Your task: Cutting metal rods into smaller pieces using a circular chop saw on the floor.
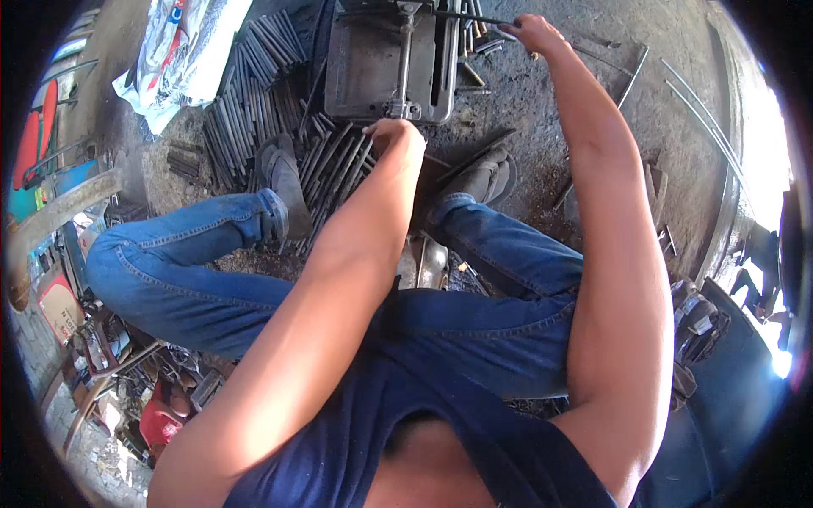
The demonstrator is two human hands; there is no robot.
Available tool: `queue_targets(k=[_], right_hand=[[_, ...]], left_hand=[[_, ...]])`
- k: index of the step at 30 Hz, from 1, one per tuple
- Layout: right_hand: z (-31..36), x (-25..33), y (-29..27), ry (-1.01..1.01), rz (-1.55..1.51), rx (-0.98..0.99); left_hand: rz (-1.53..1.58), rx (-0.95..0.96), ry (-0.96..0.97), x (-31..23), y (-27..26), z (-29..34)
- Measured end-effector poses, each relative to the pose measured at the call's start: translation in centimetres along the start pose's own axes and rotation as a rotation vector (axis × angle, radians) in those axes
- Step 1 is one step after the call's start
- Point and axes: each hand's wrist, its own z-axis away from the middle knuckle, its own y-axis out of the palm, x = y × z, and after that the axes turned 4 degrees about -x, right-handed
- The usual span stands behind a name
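Observation:
A grey metal machine base [366,72] lies on the ground in front of me, with a long clamp screw [407,63] along its middle. At the near end of that screw is my left hand [396,135], its fingers curled; the hand itself hides what they grip. Farther off to the right, my right hand [538,35] is closed round the end of a thin dark metal rod [474,17]. The rod reaches leftward to the far part of the machine, at the picture's upper edge.
Many cut metal rods [241,118] lie in piles left of the machine, and more [334,169] lie between my shoes. A white plastic sack [174,63] is at the upper left. Long thin bars [703,118] rest on the ground at right. Clutter [110,339] fills the left side.

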Motion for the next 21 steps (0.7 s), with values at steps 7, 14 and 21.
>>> queue_targets(k=[7, 14, 21], right_hand=[[0.4, 1.2, -0.8, 0.025, 0.059, 0.025], [0.7, 0.9, -0.8, 0.027, -0.008, 0.054], [0.8, 0.5, 0.1, 0.010, 0.000, -0.039]], left_hand=[[0.020, 0.252, 0.234, 1.0, -0.5, -1.5], [0.465, 0.601, -0.245, -0.5, -3.5, -0.6], [0.380, 0.432, -0.269, -1.3, -3.2, 0.9]])
